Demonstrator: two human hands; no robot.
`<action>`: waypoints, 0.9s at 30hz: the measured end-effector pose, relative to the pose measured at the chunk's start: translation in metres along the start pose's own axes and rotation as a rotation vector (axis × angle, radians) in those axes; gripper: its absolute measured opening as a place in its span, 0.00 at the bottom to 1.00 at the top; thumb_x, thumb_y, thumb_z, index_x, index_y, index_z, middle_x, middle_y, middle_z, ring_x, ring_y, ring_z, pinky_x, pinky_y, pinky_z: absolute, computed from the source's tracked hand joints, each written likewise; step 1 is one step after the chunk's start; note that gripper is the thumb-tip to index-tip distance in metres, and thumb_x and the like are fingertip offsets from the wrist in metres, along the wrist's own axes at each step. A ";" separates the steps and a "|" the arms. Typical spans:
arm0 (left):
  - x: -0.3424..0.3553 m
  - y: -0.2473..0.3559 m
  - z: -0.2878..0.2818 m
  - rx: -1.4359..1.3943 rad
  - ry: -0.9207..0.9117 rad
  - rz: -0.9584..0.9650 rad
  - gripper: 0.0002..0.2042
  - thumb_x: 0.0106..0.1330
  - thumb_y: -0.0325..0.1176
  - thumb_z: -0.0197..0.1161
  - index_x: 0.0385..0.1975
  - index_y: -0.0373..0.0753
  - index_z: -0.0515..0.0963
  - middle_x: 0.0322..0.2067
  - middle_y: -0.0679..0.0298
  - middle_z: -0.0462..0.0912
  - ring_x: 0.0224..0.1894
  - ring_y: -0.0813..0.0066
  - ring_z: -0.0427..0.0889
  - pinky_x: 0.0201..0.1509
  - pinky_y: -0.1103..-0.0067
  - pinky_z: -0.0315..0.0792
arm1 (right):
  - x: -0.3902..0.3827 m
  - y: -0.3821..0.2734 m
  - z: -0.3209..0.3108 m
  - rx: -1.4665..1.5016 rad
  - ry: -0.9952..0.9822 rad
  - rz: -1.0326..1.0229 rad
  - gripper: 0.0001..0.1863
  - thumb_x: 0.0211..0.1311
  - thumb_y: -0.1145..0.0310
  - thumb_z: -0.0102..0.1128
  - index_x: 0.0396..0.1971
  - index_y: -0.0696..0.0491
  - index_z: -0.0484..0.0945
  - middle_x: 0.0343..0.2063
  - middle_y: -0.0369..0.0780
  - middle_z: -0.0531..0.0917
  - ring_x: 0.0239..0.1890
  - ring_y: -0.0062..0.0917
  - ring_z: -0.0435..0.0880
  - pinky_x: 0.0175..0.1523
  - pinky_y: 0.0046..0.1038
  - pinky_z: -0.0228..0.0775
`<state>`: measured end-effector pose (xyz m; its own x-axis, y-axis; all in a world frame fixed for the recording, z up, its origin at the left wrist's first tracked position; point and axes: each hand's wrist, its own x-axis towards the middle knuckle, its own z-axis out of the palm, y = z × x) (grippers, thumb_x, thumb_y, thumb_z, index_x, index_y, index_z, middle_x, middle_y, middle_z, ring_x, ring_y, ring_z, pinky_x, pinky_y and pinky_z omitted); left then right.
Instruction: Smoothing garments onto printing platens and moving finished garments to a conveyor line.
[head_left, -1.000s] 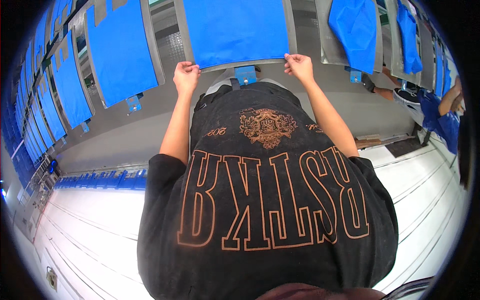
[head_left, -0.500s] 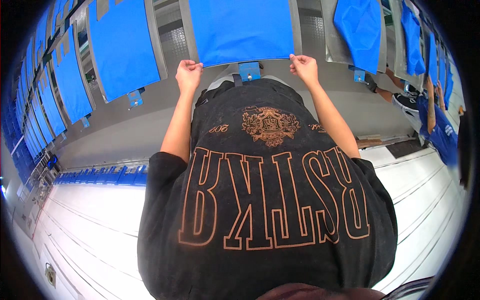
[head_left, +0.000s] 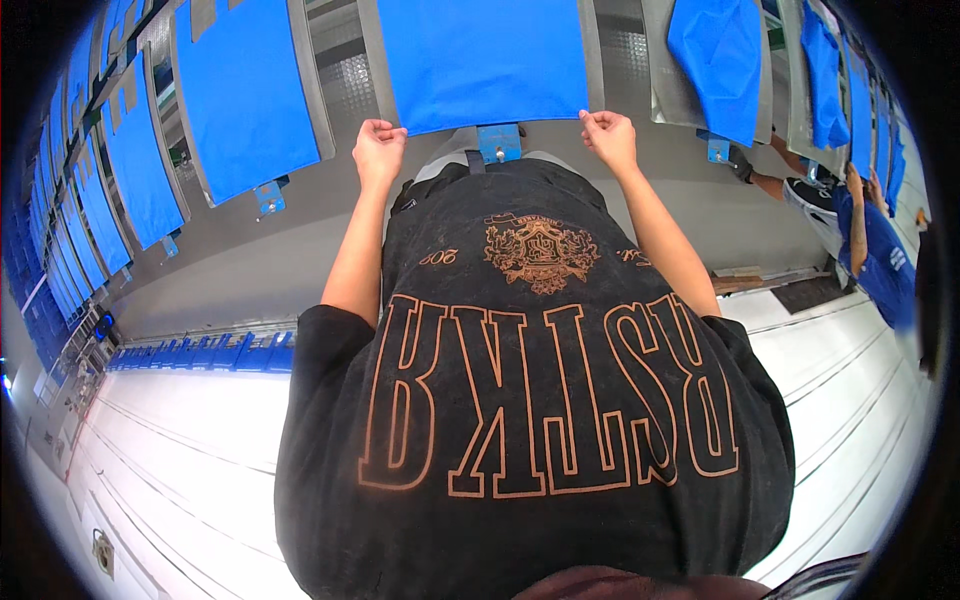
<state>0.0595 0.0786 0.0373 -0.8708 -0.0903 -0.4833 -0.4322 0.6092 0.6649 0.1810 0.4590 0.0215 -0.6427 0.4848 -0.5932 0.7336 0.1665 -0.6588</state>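
A smooth blue fabric sheet (head_left: pixel 485 60) lies flat on a grey metal plate (head_left: pixel 592 60), straight ahead of me. My left hand (head_left: pixel 379 150) pinches the sheet's near left corner between thumb and fingers. At the near right corner, my right hand (head_left: pixel 609 138) grips the fabric the same way. The near edge runs fairly straight between both hands. Below its middle sits a blue metal bracket (head_left: pixel 499 143) with a bolt, touched by neither hand.
On the left, another plate carries a flat blue sheet (head_left: pixel 245 100), with several more beyond. To the right, a blue sheet (head_left: pixel 718 70) lies crumpled on its plate. A co-worker in a dark blue shirt (head_left: pixel 885 255) stands at far right. White flooring (head_left: pixel 190 430) lies behind me.
My hands stay almost still at the two corners, and the sheet barely shifts. At far right, the co-worker's arms have moved slightly.
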 end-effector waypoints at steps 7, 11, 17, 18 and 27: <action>-0.010 0.043 -0.007 0.470 0.118 0.394 0.15 0.64 0.36 0.68 0.46 0.37 0.77 0.51 0.54 0.83 0.57 0.60 0.80 0.60 0.65 0.73 | -0.030 -0.046 0.013 -0.561 0.233 -0.493 0.21 0.64 0.57 0.64 0.52 0.52 0.78 0.57 0.46 0.79 0.55 0.35 0.80 0.56 0.40 0.70; -0.009 0.065 0.020 0.614 0.113 0.883 0.25 0.70 0.45 0.59 0.65 0.43 0.70 0.71 0.58 0.65 0.74 0.58 0.61 0.74 0.57 0.55 | -0.045 -0.084 0.047 -0.818 0.171 -0.865 0.36 0.69 0.51 0.55 0.72 0.50 0.61 0.76 0.42 0.58 0.77 0.36 0.56 0.77 0.45 0.45; 0.041 0.050 0.044 0.829 0.005 0.878 0.34 0.74 0.59 0.46 0.76 0.50 0.56 0.77 0.62 0.53 0.80 0.61 0.47 0.80 0.54 0.37 | 0.001 -0.087 0.080 -0.968 0.118 -0.772 0.43 0.71 0.40 0.45 0.77 0.50 0.51 0.78 0.39 0.52 0.80 0.34 0.46 0.80 0.48 0.30; 0.029 0.047 0.041 0.822 0.010 0.883 0.34 0.74 0.59 0.46 0.76 0.50 0.56 0.77 0.62 0.53 0.80 0.61 0.47 0.80 0.54 0.37 | -0.011 -0.084 0.076 -0.974 0.126 -0.774 0.43 0.71 0.40 0.45 0.77 0.50 0.51 0.78 0.39 0.52 0.80 0.34 0.46 0.80 0.48 0.30; 0.140 0.189 -0.029 0.397 0.422 0.869 0.24 0.70 0.49 0.59 0.61 0.42 0.71 0.62 0.52 0.71 0.66 0.50 0.67 0.69 0.52 0.58 | 0.140 -0.224 0.004 -0.281 0.508 -0.687 0.31 0.67 0.53 0.62 0.62 0.57 0.69 0.52 0.49 0.78 0.56 0.45 0.76 0.61 0.45 0.66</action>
<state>-0.1507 0.1582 0.1123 -0.8891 0.2818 0.3606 0.4239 0.8041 0.4167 -0.0738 0.4862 0.0840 -0.8336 0.5110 0.2097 0.2931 0.7311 -0.6161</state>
